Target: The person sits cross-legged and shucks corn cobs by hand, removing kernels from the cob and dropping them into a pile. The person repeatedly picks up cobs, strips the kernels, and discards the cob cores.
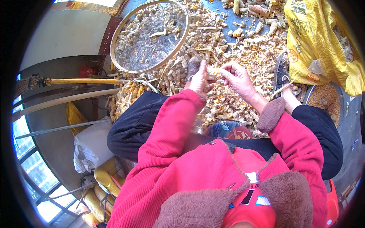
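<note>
My left hand is raised over a heap of broken corn cobs and loose kernels, thumb up and fingers curled. Facing it, my right hand has its thumb and forefinger pinched at a pale yellow piece of corn cob in the gap between the hands. The cob blends into the heap behind, so whether the left fingers also grip it is unclear. A round wood-rimmed sieve of fine mesh rests tilted on the heap beyond my left hand, with husk scraps on it.
At the right stands a yellow woven sack bearing writing, beside a basin of shelled kernels. My shoes flank the heap. Long wooden handles reach in from the left above a white sack. Part of a red plastic seat shows lower right.
</note>
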